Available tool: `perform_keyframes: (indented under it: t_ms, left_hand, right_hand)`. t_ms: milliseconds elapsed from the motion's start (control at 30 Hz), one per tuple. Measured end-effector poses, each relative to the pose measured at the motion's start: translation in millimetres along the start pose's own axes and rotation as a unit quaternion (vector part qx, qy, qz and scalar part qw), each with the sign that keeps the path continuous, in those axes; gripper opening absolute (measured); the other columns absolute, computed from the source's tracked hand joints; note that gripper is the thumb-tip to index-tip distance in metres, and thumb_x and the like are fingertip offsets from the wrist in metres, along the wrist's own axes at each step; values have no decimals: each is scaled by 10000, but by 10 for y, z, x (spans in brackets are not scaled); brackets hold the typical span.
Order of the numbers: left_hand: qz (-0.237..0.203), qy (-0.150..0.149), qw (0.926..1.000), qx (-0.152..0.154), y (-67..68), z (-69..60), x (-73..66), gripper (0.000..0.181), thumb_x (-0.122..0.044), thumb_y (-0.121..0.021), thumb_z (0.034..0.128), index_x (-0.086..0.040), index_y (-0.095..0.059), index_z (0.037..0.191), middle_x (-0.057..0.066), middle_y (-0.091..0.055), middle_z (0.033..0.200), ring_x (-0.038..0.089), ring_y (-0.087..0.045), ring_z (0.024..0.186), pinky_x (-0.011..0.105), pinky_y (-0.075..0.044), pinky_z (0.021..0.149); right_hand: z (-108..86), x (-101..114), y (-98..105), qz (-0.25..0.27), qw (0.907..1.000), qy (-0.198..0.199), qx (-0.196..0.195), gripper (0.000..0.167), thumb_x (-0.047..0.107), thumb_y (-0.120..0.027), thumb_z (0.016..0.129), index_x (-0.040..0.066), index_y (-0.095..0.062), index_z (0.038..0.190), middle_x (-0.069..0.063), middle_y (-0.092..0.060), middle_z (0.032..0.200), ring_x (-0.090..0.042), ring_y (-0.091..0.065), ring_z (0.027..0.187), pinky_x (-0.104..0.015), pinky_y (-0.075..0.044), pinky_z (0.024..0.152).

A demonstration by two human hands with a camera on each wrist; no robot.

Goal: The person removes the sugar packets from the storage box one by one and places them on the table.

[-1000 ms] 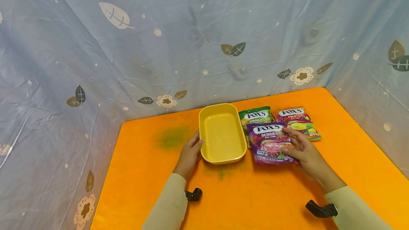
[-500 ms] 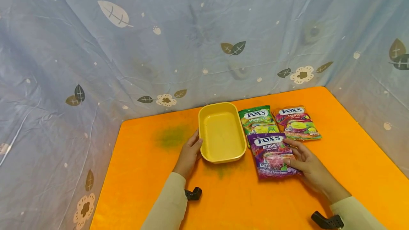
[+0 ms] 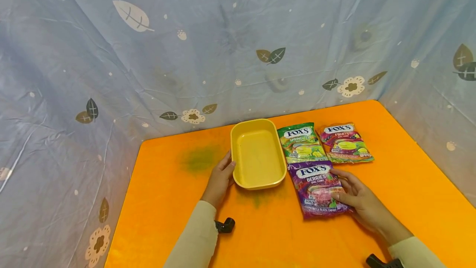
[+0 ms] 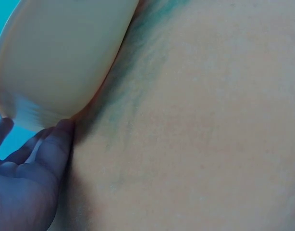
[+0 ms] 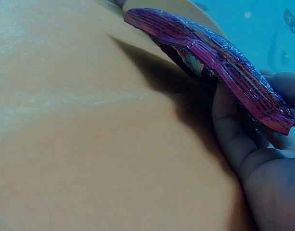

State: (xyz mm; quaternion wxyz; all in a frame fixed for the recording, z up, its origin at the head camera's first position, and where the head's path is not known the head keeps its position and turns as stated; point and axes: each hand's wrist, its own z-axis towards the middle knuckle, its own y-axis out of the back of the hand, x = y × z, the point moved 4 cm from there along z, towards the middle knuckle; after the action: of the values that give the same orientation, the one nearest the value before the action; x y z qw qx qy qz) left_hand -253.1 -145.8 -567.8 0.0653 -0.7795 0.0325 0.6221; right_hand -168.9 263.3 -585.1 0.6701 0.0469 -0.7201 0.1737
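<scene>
A purple Fox's Berries candy bag [image 3: 316, 187] is pinched at its right edge by my right hand [image 3: 366, 206], thumb on the printed front. In the right wrist view the candy bag [image 5: 219, 62] tilts above the table with a shadow below it. My left hand [image 3: 220, 181] holds the left side of an empty yellow tray [image 3: 284, 164], thumb by the rim. The left wrist view shows fingers [image 4: 56, 144] against the tray's outer wall [image 4: 66, 62]. Behind the purple bag lies a green Fox's Spring Tea bag [image 3: 302, 146]; right of that, a red-orange Fox's Fruits bag [image 3: 346, 146].
The orange table [image 3: 163, 202] has greenish smudges left of and below the tray. A pale blue curtain [image 3: 208, 53] with leaf and flower prints surrounds the back and sides. A black wrist mount [image 3: 225, 226] sticks out by the left sleeve.
My right hand has drawn the purple candy bag toward me, uncovering most of the green bag. The left hand and the tray have stayed in place.
</scene>
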Motion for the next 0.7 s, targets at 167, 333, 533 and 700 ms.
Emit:
perform_keyframes:
  t_ms: [167, 333, 533, 700]
  left_hand:
    - [35, 2, 10000, -24, -7, -9, -11, 573, -329, -552, 1170, -334, -365, 1712, -16, -325, 1745, 246, -547, 1437, 425, -516, 1116]
    - [52, 31, 10000, -68, -9, -18, -14, 580, -331, -556, 1168, -331, -361, 1714, -7, -317, 1749, 260, -582, 1403, 417, -546, 1081]
    - [-45, 5, 10000, 1, -16, -17, -16, 573, -305, -545, 1174, -324, -360, 1716, 27, -380, 1721, 277, -602, 1383, 426, -548, 1080]
    - [81, -43, 10000, -18, -12, -13, -25, 584, -315, -550, 1171, -313, -350, 1720, 30, -379, 1721, 266, -563, 1422, 446, -516, 1118]
  right_hand:
    - [-34, 6, 4, -112, 9999, 24, 49, 607, -64, -547, 1109, 115, -378, 1664, 78, -405, 1537, -11, -568, 1310, -273, -565, 1012]
    - [-38, 27, 7, -317, 9995, -40, 56, 587, -55, -567, 1102, 69, -385, 1646, 32, -390, 1550, 2, -561, 1301, -259, -561, 1007]
    - [-39, 103, 10, -991, 9928, -659, -132, 611, 68, -629, 1111, 10, -341, 1646, -286, -303, 1656, -80, -570, 1297, -263, -573, 972]
    - [-51, 228, 28, -1812, 9788, -924, -220, 617, 182, -633, 1130, -4, -353, 1646, -377, -445, 1538, -398, -623, 1261, -294, -600, 915]
